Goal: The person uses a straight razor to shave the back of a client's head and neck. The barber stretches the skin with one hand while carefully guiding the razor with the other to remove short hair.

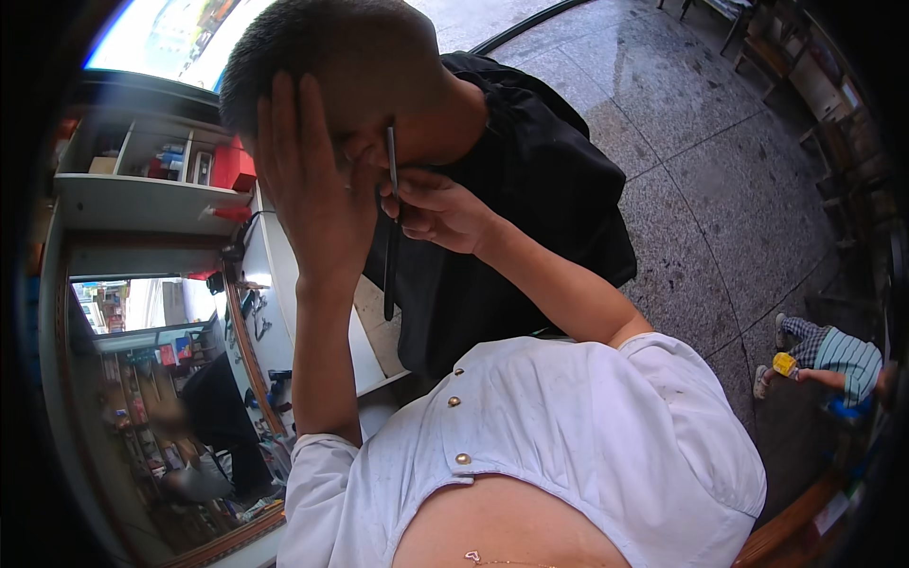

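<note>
A seated person with closely cropped hair leans in front of me, draped in a black barber cape. My left hand lies flat along the side of this person's head, with its fingers pointing up and nothing held. Between the fingertips of my right hand is a straight razor. Its narrow metal upper part points up beside the ear, while the dark handle hangs below my fingers. My left thumb comes close to the razor. Whether the edge touches skin is hidden.
A wood-framed mirror and a white counter stand at the left, under shelves holding a red box. Speckled floor tiles spread to the right. Another person in a striped shirt holds a yellow object. Wooden chairs line the far edge.
</note>
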The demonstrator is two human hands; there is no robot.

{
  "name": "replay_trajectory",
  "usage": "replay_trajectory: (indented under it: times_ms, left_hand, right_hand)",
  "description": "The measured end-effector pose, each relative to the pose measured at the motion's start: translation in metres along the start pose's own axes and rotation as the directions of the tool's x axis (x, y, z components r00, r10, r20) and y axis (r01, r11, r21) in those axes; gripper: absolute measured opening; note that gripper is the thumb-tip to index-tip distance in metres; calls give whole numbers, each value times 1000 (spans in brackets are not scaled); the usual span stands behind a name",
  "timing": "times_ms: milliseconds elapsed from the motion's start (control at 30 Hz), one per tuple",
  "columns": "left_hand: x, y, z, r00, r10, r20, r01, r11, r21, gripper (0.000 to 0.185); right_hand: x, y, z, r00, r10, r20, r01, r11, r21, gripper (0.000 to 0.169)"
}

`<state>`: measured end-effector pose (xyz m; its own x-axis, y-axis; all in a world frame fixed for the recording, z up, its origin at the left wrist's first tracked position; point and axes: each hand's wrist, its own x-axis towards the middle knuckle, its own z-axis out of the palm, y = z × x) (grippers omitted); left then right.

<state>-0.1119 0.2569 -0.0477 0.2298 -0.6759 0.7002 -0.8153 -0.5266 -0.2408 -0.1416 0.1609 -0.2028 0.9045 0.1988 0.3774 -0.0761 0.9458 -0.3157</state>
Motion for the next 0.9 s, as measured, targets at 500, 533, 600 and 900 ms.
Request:
replay_trajectory:
  times_ms: [500,533,600,900]
  left_hand:
    - [-1,0,0,1000,4,4,-4,1000,4,85]
    - [-1,0,0,1000,5,3,-5,1000,5,85]
    - [-1,1,0,1000,2,14,-2,1000,20,86]
    - [-2,0,0,1000,-3,17,3,1000,15,87]
  right_hand:
    - [-1,3,-3,1000,-15,-23,17,997,75,22]
    - [-1,4,-4,1000,-15,-19,16,997,80,22]
    - [1,5,-3,1000,-10,-8,10,998,68,21]
    - [-2,7,-4,999,-19,-51,27,987,158,20]
